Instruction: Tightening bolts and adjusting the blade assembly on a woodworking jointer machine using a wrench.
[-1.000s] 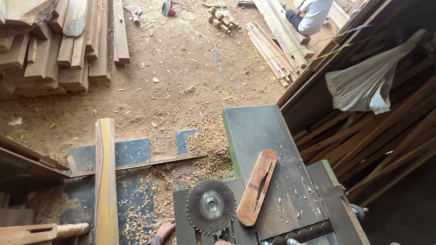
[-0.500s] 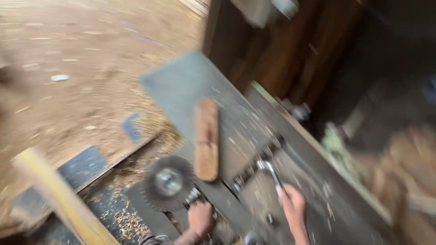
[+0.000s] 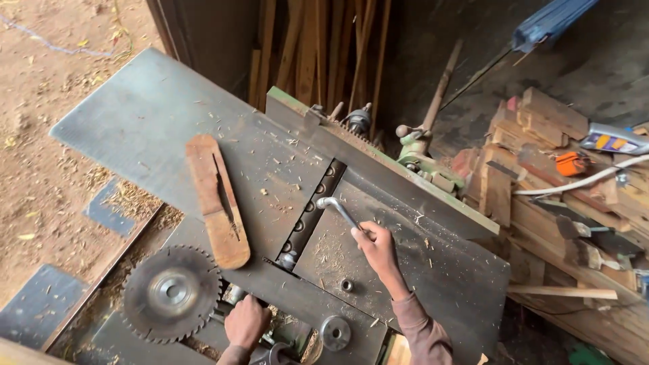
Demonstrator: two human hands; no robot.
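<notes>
My right hand (image 3: 379, 248) grips the handle of a bent metal wrench (image 3: 336, 206) whose head sits at the slot of the cutter (image 3: 312, 206) in the grey planer table (image 3: 149, 115). My left hand (image 3: 247, 322) is closed on something at the machine's near edge, beside the circular saw blade (image 3: 172, 292); what it holds is hidden. A worn wooden push block (image 3: 218, 199) lies flat on the table to the left of the slot. The green-edged metal fence (image 3: 378, 162) runs behind the slot.
A round metal knob (image 3: 335, 332) and a small hole (image 3: 347, 285) sit on the near table. Stacked timber offcuts (image 3: 541, 135), an orange tool (image 3: 572, 163) and a white cable (image 3: 581, 182) lie to the right. Planks (image 3: 318, 47) lean behind the machine. Sawdust covers the ground (image 3: 54, 81) on the left.
The view has swung right and closer onto the machine. Both my hands have come into view, the right one now gripping the wrench at the cutter slot.
</notes>
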